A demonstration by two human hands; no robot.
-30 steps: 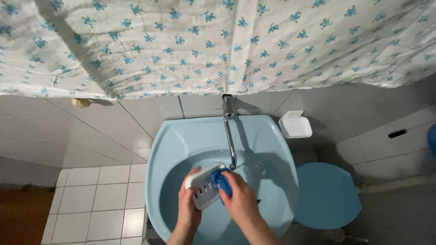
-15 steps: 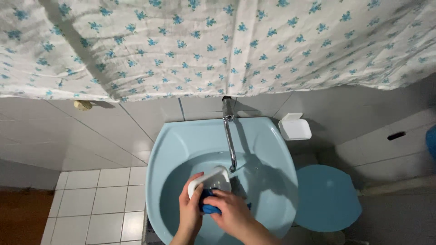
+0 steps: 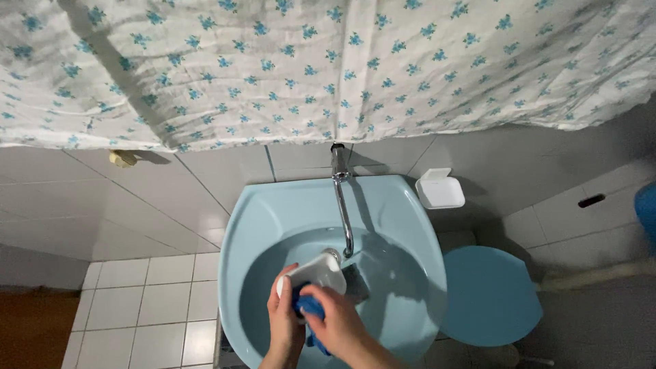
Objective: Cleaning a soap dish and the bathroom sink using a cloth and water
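Note:
Over a light blue washbasin (image 3: 273, 205) my left hand (image 3: 283, 321) grips a white plastic soap dish (image 3: 316, 272), holding it tilted above the bowl. My right hand (image 3: 335, 326) presses a blue cloth (image 3: 309, 307) against the near underside of the dish. A chrome tap (image 3: 342, 205) curves down from the wall, its spout ending just beyond the dish. Part of the dish is hidden by my fingers and the cloth.
A white lidded box (image 3: 439, 190) is fixed to the tiled wall right of the basin. A round blue seat or lid (image 3: 488, 294) sits lower right. A white cloth with blue flowers (image 3: 328, 68) hangs overhead. White tiles (image 3: 150, 301) lie at left.
The blue cloth has moved from the right end of the dish down to its near underside, my right hand following. The dish has tilted more upright.

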